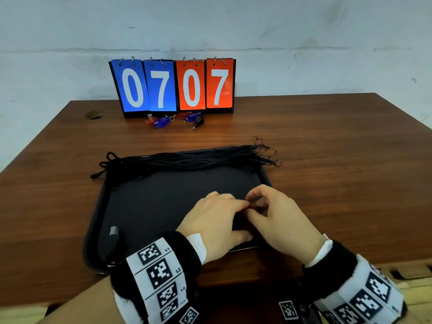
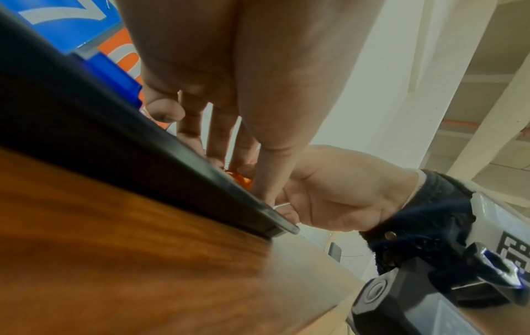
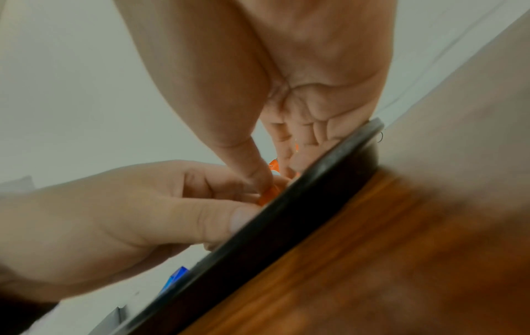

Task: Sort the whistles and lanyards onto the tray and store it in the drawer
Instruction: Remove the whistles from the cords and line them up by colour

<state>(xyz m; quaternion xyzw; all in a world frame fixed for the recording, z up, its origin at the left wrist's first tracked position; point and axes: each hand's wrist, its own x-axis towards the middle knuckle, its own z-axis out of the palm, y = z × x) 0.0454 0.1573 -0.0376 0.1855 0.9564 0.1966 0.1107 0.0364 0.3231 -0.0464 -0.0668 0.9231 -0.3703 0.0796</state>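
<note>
1. In the lower right of the head view, the left hand point(image 1: 215, 220) and right hand point(image 1: 280, 213) meet fingertip to fingertip over the near right part of a black tray point(image 1: 163, 202).
2. Both wrist views show a small orange whistle point(image 3: 268, 192) between the two hands, just above the tray's rim. Fingers hide most of it.
3. The left hand has its fingers curled in and pinches the orange whistle from the side.
4. The right hand sets its thumb tip on the same whistle, with its fingers bent in behind, and pinches it too.
5. A bundle of black lanyards point(image 1: 187, 157) lies across the tray's far edge, with the ends spilling over both sides onto the wooden table point(image 1: 339, 160).
6. More whistles point(image 1: 174, 119), blue, red and black, sit in the upper middle of the frame, right in front of a scoreboard point(image 1: 173, 86) reading 0707.
7. A black object with a grey end point(image 1: 112, 242) lies in the tray's lower left corner. I cannot tell what it is.
</note>
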